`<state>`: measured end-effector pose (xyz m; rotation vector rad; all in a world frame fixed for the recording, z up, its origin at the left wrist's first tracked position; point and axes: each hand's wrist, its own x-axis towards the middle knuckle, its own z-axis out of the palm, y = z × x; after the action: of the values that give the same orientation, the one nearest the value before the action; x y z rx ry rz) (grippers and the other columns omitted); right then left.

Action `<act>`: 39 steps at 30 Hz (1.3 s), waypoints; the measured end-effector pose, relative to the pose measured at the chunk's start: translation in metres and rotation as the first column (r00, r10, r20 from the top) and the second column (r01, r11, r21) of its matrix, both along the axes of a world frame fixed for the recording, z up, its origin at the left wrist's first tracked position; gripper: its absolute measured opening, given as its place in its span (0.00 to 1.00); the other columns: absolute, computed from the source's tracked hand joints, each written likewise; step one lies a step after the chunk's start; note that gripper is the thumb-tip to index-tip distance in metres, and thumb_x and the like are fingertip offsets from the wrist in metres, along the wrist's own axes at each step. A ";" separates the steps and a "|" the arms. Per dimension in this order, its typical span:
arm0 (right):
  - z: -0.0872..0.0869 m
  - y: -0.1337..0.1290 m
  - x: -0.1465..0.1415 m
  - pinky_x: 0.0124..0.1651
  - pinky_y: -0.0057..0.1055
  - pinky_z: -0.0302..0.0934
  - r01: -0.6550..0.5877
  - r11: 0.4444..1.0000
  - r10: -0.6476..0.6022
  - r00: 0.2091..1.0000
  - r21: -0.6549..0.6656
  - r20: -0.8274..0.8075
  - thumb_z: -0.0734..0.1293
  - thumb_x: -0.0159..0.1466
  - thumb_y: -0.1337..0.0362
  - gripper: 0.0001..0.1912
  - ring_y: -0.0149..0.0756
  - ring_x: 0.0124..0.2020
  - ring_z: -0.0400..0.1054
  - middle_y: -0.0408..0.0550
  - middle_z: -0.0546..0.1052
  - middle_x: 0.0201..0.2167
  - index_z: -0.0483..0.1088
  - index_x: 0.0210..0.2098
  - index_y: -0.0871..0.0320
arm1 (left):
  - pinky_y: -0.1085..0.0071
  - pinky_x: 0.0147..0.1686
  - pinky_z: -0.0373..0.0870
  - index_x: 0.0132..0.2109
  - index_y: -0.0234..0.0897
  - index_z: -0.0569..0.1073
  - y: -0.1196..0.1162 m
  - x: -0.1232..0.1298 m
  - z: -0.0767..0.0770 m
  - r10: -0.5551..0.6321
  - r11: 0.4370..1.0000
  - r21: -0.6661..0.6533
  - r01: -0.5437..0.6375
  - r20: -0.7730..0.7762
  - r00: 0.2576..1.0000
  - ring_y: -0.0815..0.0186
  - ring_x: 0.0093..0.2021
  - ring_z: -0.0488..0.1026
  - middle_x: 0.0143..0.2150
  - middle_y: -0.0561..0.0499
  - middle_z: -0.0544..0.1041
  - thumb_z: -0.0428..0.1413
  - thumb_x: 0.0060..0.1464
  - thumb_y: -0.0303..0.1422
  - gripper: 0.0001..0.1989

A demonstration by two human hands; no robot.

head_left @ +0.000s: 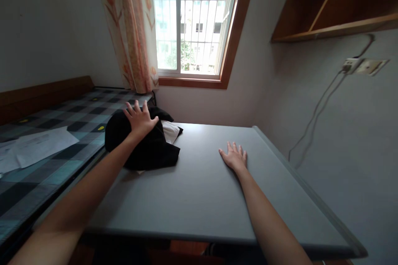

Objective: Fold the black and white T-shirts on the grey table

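A heap of black cloth [149,149], perhaps a garment, lies at the left side of the grey table [199,198], and part of it reaches the edge by the bed. Some white fabric [169,131] shows from under its right side. My left hand [140,119] rests on top of the black cloth with its fingers spread. Flat on the tabletop to the right lies my right hand [235,157], fingers apart, holding nothing. The underside of the heap is hidden.
A bed with a checked cover [74,112] adjoins the table on the left, with white papers [40,147] on it. Behind are a curtain [133,29] and a barred window [199,29]. Wooden shelves [338,4] and a socket with a cable [351,65] are on the right wall.
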<state>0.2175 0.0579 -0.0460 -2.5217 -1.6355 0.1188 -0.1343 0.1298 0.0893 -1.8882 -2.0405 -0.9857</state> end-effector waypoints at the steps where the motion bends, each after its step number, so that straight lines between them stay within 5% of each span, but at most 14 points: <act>1: 0.000 0.000 0.000 0.68 0.50 0.33 0.000 1.000 0.000 1.000 0.002 0.000 0.51 0.66 0.42 0.39 0.52 0.71 0.37 0.51 0.48 0.71 0.48 0.70 0.55 | 0.40 0.58 0.52 0.60 0.34 0.66 0.004 -0.014 0.003 0.040 0.999 -0.025 -0.040 0.003 0.999 0.38 0.65 0.52 0.61 0.34 0.65 0.53 0.56 0.41 0.26; 6: 0.001 -0.001 -0.001 0.68 0.50 0.33 0.003 1.000 -0.003 1.000 0.004 0.000 0.51 0.66 0.42 0.39 0.52 0.71 0.37 0.51 0.48 0.71 0.47 0.70 0.56 | 0.48 0.50 0.62 0.47 0.32 0.75 0.018 -0.056 -0.003 0.125 0.987 -0.110 -0.118 0.062 0.990 0.43 0.56 0.62 0.50 0.35 0.71 0.48 0.60 0.42 0.20; 10: 0.001 -0.001 0.000 0.68 0.50 0.34 -0.003 1.000 0.003 1.000 0.016 -0.005 0.52 0.66 0.42 0.40 0.53 0.70 0.38 0.52 0.49 0.71 0.46 0.70 0.57 | 0.51 0.50 0.62 0.45 0.30 0.73 0.022 -0.059 0.011 0.139 0.985 0.070 -0.160 0.238 0.961 0.48 0.52 0.65 0.49 0.37 0.70 0.47 0.63 0.38 0.16; 15: 0.001 -0.001 0.000 0.67 0.52 0.33 0.005 0.999 -0.003 0.999 0.053 -0.051 0.54 0.66 0.44 0.40 0.54 0.70 0.37 0.53 0.50 0.70 0.46 0.70 0.57 | 0.62 0.51 0.64 0.43 0.29 0.70 0.014 -0.012 0.072 -0.126 0.907 0.421 -0.018 0.312 0.942 0.64 0.46 0.67 0.43 0.46 0.71 0.46 0.66 0.30 0.10; 19: 0.007 0.002 0.002 0.66 0.46 0.44 0.011 0.962 0.079 0.947 0.274 -0.313 0.55 0.66 0.47 0.40 0.48 0.66 0.53 0.58 0.64 0.64 0.45 0.70 0.61 | 0.65 0.49 0.67 0.46 0.32 0.71 -0.002 0.062 0.095 -0.573 0.692 0.633 0.347 0.189 0.797 0.68 0.44 0.69 0.42 0.49 0.71 0.47 0.66 0.37 0.14; 21: 0.012 0.004 0.004 0.60 0.38 0.55 0.015 0.921 0.211 0.821 0.389 -0.531 0.49 0.68 0.45 0.39 0.43 0.59 0.63 0.59 0.67 0.61 0.44 0.70 0.62 | 0.65 0.51 0.67 0.50 0.33 0.72 -0.015 0.099 0.083 -0.721 0.637 0.514 0.575 0.132 0.680 0.66 0.45 0.70 0.43 0.48 0.72 0.50 0.64 0.40 0.16; 24: 0.021 0.005 0.010 0.50 0.34 0.65 0.143 0.892 0.276 0.580 0.429 -0.766 0.36 0.68 0.45 0.40 0.41 0.52 0.70 0.58 0.68 0.60 0.44 0.70 0.61 | 0.66 0.46 0.71 0.53 0.37 0.74 -0.041 0.135 0.043 -0.868 0.488 0.063 0.871 0.140 0.476 0.65 0.40 0.73 0.45 0.47 0.73 0.58 0.55 0.44 0.22; 25: 0.024 0.005 0.013 0.48 0.35 0.66 0.206 0.884 0.259 0.530 0.420 -0.807 0.33 0.67 0.45 0.41 0.41 0.51 0.71 0.58 0.68 0.60 0.46 0.70 0.61 | 0.67 0.46 0.71 0.53 0.38 0.74 -0.049 0.140 0.028 -0.891 0.417 -0.066 0.906 0.167 0.422 0.65 0.41 0.74 0.46 0.47 0.73 0.59 0.54 0.44 0.22; 27: 0.028 0.004 0.020 0.47 0.36 0.66 0.311 0.860 0.221 0.489 0.405 -0.844 0.34 0.67 0.44 0.43 0.43 0.49 0.71 0.59 0.70 0.58 0.51 0.68 0.63 | 0.66 0.50 0.70 0.50 0.40 0.76 -0.063 0.139 -0.001 -0.905 0.370 -0.149 0.917 0.164 0.392 0.62 0.45 0.73 0.47 0.47 0.74 0.57 0.56 0.43 0.18; 30: 0.031 0.002 0.026 0.51 0.39 0.65 0.334 0.826 0.216 0.556 0.454 -0.802 0.45 0.65 0.39 0.43 0.47 0.50 0.70 0.62 0.72 0.55 0.62 0.62 0.67 | 0.61 0.54 0.67 0.50 0.43 0.77 -0.071 0.118 -0.032 -0.857 0.506 -0.129 0.853 0.040 0.514 0.59 0.50 0.71 0.49 0.47 0.73 0.56 0.58 0.39 0.14; 34: 0.028 0.001 0.020 0.58 0.38 0.60 0.119 0.783 0.367 0.705 0.611 -0.607 0.58 0.59 0.35 0.41 0.47 0.55 0.66 0.62 0.72 0.53 0.71 0.53 0.65 | 0.56 0.57 0.62 0.50 0.43 0.76 -0.073 0.084 -0.063 -0.699 0.712 -0.037 0.701 -0.127 0.703 0.56 0.55 0.66 0.52 0.46 0.72 0.55 0.58 0.38 0.14; 39: 0.028 -0.005 0.009 0.64 0.37 0.52 -0.046 0.843 0.359 0.789 0.535 -0.498 0.61 0.61 0.41 0.34 0.44 0.59 0.61 0.58 0.69 0.55 0.68 0.55 0.60 | 0.53 0.59 0.58 0.54 0.43 0.74 -0.090 0.068 -0.097 -0.687 0.725 -0.114 0.680 -0.188 0.701 0.53 0.56 0.65 0.54 0.44 0.71 0.58 0.52 0.49 0.25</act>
<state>0.2262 0.0532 -0.0182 -1.6715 -1.4351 0.3957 -0.0664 0.0400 -0.0074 -2.7176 -1.2167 -0.8030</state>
